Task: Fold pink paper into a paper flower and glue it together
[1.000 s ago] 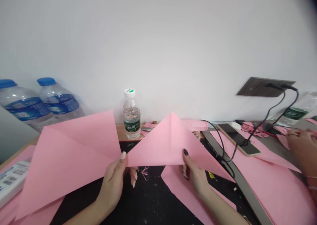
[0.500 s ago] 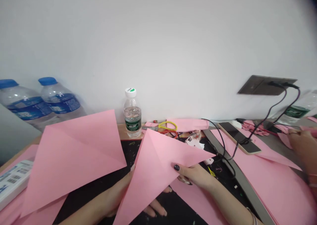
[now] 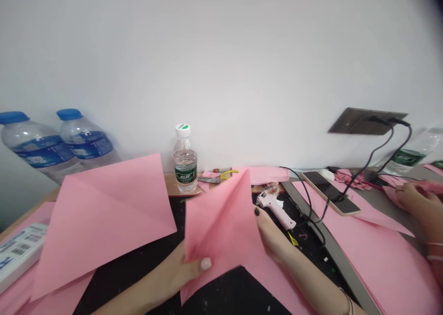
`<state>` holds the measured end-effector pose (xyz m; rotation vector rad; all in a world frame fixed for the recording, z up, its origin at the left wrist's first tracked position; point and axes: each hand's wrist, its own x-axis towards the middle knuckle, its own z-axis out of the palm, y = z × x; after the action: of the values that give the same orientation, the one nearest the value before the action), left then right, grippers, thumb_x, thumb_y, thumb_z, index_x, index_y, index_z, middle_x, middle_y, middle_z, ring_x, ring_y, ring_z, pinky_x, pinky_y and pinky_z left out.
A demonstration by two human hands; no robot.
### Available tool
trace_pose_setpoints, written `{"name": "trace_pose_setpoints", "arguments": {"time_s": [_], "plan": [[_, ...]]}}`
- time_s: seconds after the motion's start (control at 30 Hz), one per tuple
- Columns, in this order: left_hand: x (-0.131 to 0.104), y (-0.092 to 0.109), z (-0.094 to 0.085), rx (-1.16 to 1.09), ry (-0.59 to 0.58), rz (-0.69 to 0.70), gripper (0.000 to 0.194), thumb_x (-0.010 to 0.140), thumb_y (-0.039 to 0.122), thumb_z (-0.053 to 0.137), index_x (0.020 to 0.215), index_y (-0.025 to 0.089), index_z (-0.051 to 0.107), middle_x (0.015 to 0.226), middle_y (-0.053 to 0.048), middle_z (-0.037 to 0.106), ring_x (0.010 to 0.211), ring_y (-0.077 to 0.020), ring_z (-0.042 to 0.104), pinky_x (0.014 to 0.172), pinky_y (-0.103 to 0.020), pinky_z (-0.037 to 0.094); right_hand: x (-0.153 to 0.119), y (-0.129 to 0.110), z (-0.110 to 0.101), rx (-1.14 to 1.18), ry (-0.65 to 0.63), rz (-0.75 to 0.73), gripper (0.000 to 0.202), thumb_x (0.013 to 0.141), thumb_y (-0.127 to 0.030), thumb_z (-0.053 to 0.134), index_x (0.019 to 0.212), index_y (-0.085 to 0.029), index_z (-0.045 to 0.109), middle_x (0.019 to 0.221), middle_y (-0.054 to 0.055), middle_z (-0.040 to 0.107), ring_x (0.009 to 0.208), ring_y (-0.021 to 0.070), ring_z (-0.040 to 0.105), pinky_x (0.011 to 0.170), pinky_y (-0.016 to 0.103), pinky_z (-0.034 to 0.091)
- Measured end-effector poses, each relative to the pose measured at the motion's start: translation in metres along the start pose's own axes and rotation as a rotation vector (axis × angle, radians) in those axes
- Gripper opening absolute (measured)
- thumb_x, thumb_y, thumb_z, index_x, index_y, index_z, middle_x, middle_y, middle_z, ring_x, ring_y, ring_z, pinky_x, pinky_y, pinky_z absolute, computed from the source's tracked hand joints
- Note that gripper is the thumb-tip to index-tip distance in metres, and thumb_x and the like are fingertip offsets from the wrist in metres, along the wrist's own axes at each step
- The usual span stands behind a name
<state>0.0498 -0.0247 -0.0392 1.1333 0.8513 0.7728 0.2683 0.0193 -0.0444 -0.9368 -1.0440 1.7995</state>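
The left hand [image 3: 188,269] grips a folded pink paper sheet [image 3: 221,232], its thumb pressed on the front face near the lower left corner; the fingers behind are hidden. The right hand [image 3: 268,227] is at the right edge of this sheet, partly behind it, with one dark nail showing; whether its fingers close on the paper, one cannot tell. The sheet is held up, in front and to the right of the small clear plastic bottle with white cap and green label [image 3: 186,165], which serves as landmark.

Half a second ago the sheet showed a wide pointed triangle; now its face is more four-sided, with a deep slanting crease. This suggests that the folded layers are being opened or turned, and the shape is not yet settled.

Behind the sheet, just right of the bottle, a yellow scissor handle [image 3: 230,172] peeps out. Farther right lie a pale pink glue gun [image 3: 278,208] and a black-screened phone [image 3: 330,192]. Left of the bottle and nearer, a large pink paper sheet [image 3: 110,218] rests. Far right of the bottle is another person's hand [image 3: 417,202].
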Motion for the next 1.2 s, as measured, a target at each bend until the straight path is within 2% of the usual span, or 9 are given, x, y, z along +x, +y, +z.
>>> {"name": "trace_pose_setpoints", "arguments": {"time_s": [0.1,0.23,0.4,0.6,0.7,0.8,0.97,1.1,1.2], "plan": [[-0.002,0.007,0.009,0.118,0.256,0.056,0.056,0.075,0.046,0.061,0.124,0.023,0.050,0.120,-0.009,0.060,0.118,-0.0301,0.046,0.103,-0.043,0.030,-0.006,-0.010,-0.001,0.041,-0.060,0.021,0.056,0.074,-0.064,0.051,0.109,-0.021,0.056,0.073,0.006,0.066,0.054,0.0157,0.061,0.044,0.023,0.048],[0.000,0.012,0.013,0.239,0.387,0.126,0.061,0.080,0.043,0.055,0.135,0.023,0.037,0.139,-0.007,0.042,0.130,-0.0302,0.031,0.108,-0.045,0.024,-0.008,-0.025,-0.008,0.042,-0.289,0.040,0.068,0.069,-0.067,0.052,0.117,-0.019,0.054,0.092,0.013,0.066,0.071,0.0242,0.066,0.053,0.033,0.053],[0.002,0.005,0.004,0.457,0.305,0.188,0.062,0.084,0.035,0.052,0.139,0.024,0.026,0.147,-0.006,0.028,0.133,-0.0283,0.024,0.109,-0.045,0.019,-0.014,-0.034,-0.006,-0.047,-0.263,0.016,0.049,0.075,-0.049,0.060,0.115,-0.019,0.058,0.097,0.011,0.064,0.078,0.0228,0.064,0.061,0.037,0.054],[0.001,0.001,0.005,0.510,0.323,0.238,0.065,0.082,0.032,0.055,0.139,0.023,0.026,0.146,-0.007,0.029,0.133,-0.0294,0.025,0.109,-0.045,0.021,-0.019,-0.043,0.000,-0.105,-0.173,0.034,0.034,0.076,-0.031,0.062,0.107,-0.017,0.063,0.082,0.006,0.065,0.069,0.0175,0.062,0.060,0.034,0.054],[-0.002,0.002,0.009,0.390,0.380,0.190,0.063,0.079,0.039,0.057,0.136,0.023,0.034,0.143,-0.008,0.036,0.130,-0.0310,0.031,0.108,-0.046,0.023,-0.017,-0.045,0.000,-0.207,-0.082,0.047,0.028,0.079,-0.029,0.062,0.102,-0.015,0.065,0.074,0.003,0.064,0.066,0.0147,0.060,0.059,0.028,0.052],[-0.004,0.002,0.008,0.117,0.472,0.070,0.056,0.076,0.045,0.059,0.126,0.022,0.049,0.132,-0.009,0.051,0.124,-0.0334,0.040,0.106,-0.048,0.028,-0.017,-0.044,-0.001,-0.238,-0.077,0.048,0.027,0.077,-0.032,0.064,0.096,-0.013,0.066,0.076,0.005,0.066,0.069,0.0162,0.061,0.064,0.028,0.049],[-0.001,0.012,-0.005,-0.265,0.420,-0.009,0.042,0.079,0.039,0.057,0.115,0.017,0.059,0.115,-0.011,0.064,0.113,-0.0331,0.053,0.092,-0.046,0.043,-0.020,-0.050,-0.008,-0.294,-0.040,0.018,0.027,0.077,-0.032,0.064,0.096,-0.013,0.064,0.079,0.004,0.066,0.073,0.0178,0.061,0.065,0.029,0.047],[0.001,0.032,-0.017,-0.230,0.318,-0.096,0.040,0.080,0.035,0.059,0.116,0.018,0.059,0.108,-0.009,0.068,0.101,-0.0300,0.061,0.083,-0.040,0.049,-0.025,-0.057,-0.014,-0.396,-0.091,0.045,0.018,0.078,-0.029,0.062,0.085,-0.013,0.064,0.075,0.003,0.063,0.064,0.0143,0.057,0.055,0.024,0.043],[-0.001,0.045,-0.024,-0.126,0.282,-0.108,0.043,0.080,0.035,0.060,0.122,0.024,0.054,0.124,-0.005,0.059,0.111,-0.0276,0.055,0.090,-0.038,0.046,-0.027,-0.059,-0.018,-0.438,-0.134,0.097,0.018,0.074,-0.030,0.064,0.079,-0.013,0.065,0.071,0.002,0.063,0.060,0.0144,0.057,0.051,0.023,0.043]]}}
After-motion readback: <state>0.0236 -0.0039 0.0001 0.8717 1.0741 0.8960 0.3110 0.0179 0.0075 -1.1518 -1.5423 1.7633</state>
